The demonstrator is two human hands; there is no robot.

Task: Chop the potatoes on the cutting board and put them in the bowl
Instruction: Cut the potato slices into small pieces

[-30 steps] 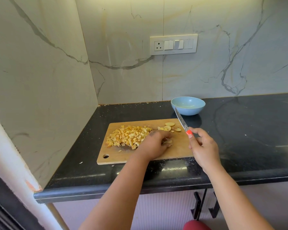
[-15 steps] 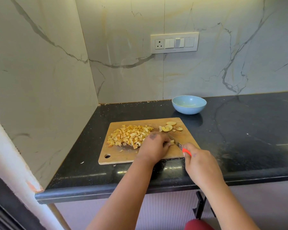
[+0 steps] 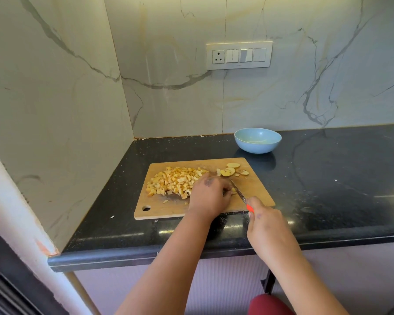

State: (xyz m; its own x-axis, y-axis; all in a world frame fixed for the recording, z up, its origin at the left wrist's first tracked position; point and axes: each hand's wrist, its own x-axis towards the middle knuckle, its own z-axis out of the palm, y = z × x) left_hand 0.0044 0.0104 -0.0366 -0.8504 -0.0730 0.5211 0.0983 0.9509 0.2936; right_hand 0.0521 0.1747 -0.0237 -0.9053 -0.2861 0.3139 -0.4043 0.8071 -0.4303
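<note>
We see the light blue bowl [image 3: 257,140] beyond the wooden cutting board [image 3: 255,196] on the black countertop [image 3: 328,178]; what it holds we cannot tell. On the board lie a heap of diced potato [image 3: 173,180] and some round potato slices [image 3: 233,170]. The left hand [image 3: 210,196] curls over a piece (mostly hidden under the fingers). The right hand [image 3: 266,228] grips the knife [image 3: 239,193] by its orange handle, blade beside the left fingers. A switch panel [image 3: 239,56] sits on the marble wall.

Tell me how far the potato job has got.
Done: a pile of diced potato lies on the cutting board. In hand: left hand steadies a piece, right hand cuts with the knife. Left: round slices uncut; bowl holds no potato.
</note>
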